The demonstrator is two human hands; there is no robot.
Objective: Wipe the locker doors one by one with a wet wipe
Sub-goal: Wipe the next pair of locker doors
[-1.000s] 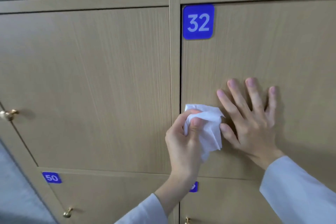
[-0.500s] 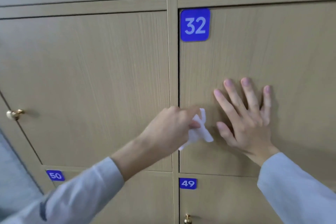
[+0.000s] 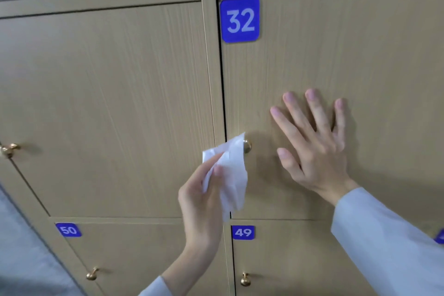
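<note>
The locker door (image 3: 336, 60) with the blue number plate 32 (image 3: 239, 19) fills the right half of the view. My right hand (image 3: 314, 146) lies flat on it with fingers spread, holding nothing. My left hand (image 3: 204, 197) grips a crumpled white wet wipe (image 3: 231, 170) at the door's left edge. The wipe's upper corner touches and partly covers the door's brass knob (image 3: 247, 146).
A wider locker door (image 3: 108, 108) with a brass knob (image 3: 9, 149) stands to the left. Below are doors with plates 50 (image 3: 68, 230) and 49 (image 3: 243, 232), each with a brass knob. A grey surface shows at the bottom left corner.
My left hand turned and dropped from over the knob, so the brass knob shows beside the wipe. My right hand stayed flat on door 32.
</note>
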